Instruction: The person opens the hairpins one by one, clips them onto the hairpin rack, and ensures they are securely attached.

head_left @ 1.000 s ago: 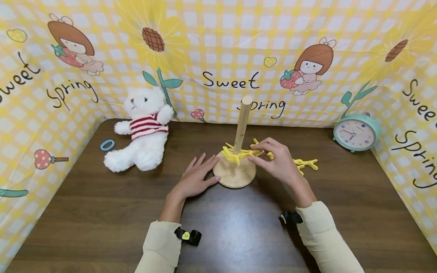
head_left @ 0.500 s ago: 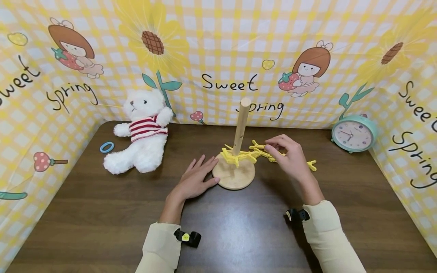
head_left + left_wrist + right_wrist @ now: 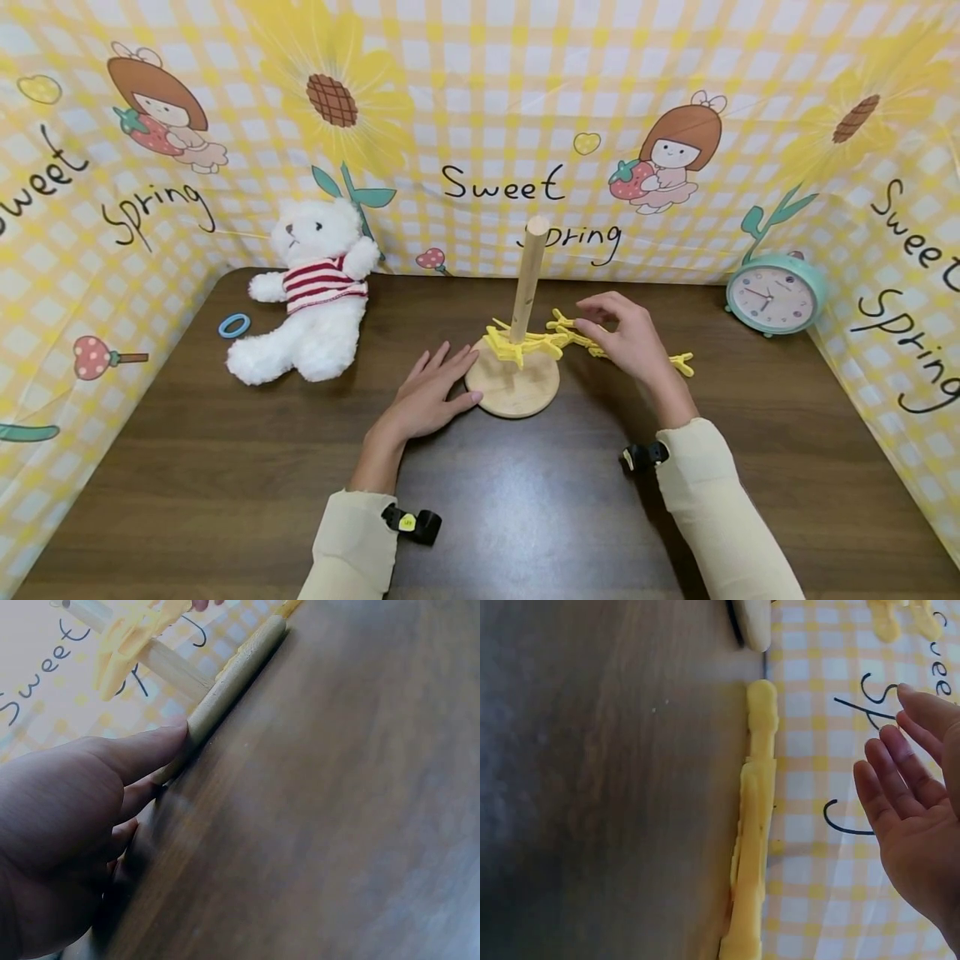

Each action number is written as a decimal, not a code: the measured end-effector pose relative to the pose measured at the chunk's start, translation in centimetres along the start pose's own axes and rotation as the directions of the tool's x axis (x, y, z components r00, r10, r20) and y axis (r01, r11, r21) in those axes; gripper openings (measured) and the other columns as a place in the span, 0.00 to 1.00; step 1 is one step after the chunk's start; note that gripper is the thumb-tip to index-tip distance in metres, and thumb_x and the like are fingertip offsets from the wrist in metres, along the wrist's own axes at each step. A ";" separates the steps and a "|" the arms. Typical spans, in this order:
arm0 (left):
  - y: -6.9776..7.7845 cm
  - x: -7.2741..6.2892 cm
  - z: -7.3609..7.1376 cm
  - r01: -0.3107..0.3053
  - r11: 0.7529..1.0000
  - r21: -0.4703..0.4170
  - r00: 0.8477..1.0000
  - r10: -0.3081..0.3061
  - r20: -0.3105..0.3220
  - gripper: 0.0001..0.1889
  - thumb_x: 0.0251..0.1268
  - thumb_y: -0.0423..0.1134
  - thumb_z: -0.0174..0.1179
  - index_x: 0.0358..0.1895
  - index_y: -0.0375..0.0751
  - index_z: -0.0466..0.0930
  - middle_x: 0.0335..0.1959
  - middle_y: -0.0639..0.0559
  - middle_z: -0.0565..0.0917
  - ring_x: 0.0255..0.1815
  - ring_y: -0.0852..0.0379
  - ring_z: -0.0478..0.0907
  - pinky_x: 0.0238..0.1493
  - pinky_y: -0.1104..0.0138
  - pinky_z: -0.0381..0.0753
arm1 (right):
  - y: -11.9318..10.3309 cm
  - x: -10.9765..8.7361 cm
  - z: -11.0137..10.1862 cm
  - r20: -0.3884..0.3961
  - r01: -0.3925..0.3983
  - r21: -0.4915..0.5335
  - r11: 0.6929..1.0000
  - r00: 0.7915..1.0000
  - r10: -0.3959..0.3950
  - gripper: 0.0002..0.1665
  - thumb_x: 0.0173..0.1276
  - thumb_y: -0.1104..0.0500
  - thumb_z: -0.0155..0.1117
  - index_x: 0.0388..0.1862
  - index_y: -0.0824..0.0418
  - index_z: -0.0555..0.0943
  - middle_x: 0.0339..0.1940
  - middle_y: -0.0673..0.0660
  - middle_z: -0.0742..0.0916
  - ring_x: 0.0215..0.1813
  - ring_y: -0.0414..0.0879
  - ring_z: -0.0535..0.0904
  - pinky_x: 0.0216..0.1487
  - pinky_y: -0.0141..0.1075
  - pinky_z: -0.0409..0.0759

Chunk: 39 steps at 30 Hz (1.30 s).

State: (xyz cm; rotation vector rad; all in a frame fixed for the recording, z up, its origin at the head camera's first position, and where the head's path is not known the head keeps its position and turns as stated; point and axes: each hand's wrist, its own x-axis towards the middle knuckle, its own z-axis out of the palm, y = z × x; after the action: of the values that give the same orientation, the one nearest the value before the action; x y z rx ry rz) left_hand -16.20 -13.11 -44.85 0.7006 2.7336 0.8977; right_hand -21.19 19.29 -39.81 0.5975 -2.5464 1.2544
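A wooden post (image 3: 529, 279) stands upright on a round wooden base (image 3: 517, 396). Yellow branching, stick-like plastic pieces (image 3: 517, 346) cluster around the post; from the left wrist view this cluster (image 3: 131, 649) sits partway up, apart from the base. My left hand (image 3: 431, 396) touches the base's left edge with fingers spread, the thumb (image 3: 150, 750) against the rim. To the right, my right hand (image 3: 630, 337) hovers over more yellow pieces (image 3: 581, 337) lying on the table, partly hiding them. Its fingers (image 3: 900, 772) are loosely bent and hold nothing in the right wrist view.
A white teddy bear (image 3: 318, 287) in a striped shirt lies at the back left, beside a blue ring (image 3: 234, 326). At the back right stands a green alarm clock (image 3: 776, 293). Patterned cloth walls (image 3: 480, 108) enclose the table (image 3: 225, 483) at back and sides.
My right hand has let go of a yellow piece at the post and drawn back to the right, over the loose pieces. The left hand stays on the base.
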 end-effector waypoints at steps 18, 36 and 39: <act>-0.5 0.0 0.4 0.006 1.000 -0.009 1.000 -0.006 0.012 0.37 0.77 0.53 0.56 0.82 0.45 0.55 0.81 0.46 0.56 0.83 0.43 0.39 0.79 0.48 0.32 | 2.7 3.0 1.2 0.190 -0.172 -0.062 0.983 0.965 0.180 0.20 0.71 0.64 0.68 0.59 0.71 0.82 0.55 0.68 0.85 0.56 0.62 0.82 0.57 0.54 0.80; -0.3 0.1 0.0 0.013 1.000 -0.012 1.000 -0.013 0.004 0.37 0.77 0.53 0.57 0.81 0.45 0.56 0.81 0.47 0.57 0.83 0.44 0.39 0.79 0.50 0.31 | 3.0 5.0 2.5 0.313 -0.236 -0.171 0.957 0.908 0.280 0.22 0.71 0.65 0.66 0.63 0.71 0.80 0.54 0.67 0.86 0.56 0.59 0.82 0.58 0.51 0.79; -0.3 0.1 0.0 0.006 1.000 -0.009 1.000 -0.006 0.006 0.37 0.76 0.53 0.57 0.81 0.45 0.56 0.81 0.47 0.57 0.83 0.44 0.40 0.79 0.50 0.31 | 3.0 5.0 2.7 0.323 -0.249 -0.184 0.951 0.898 0.297 0.23 0.71 0.64 0.67 0.63 0.70 0.80 0.55 0.67 0.86 0.56 0.59 0.82 0.58 0.50 0.80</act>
State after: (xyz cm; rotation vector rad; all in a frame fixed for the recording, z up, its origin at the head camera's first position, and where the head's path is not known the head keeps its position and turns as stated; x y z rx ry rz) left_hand -16.44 -13.28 -45.00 0.6913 2.7235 0.9051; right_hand -27.11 17.54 -41.64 0.4770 -3.0753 1.1211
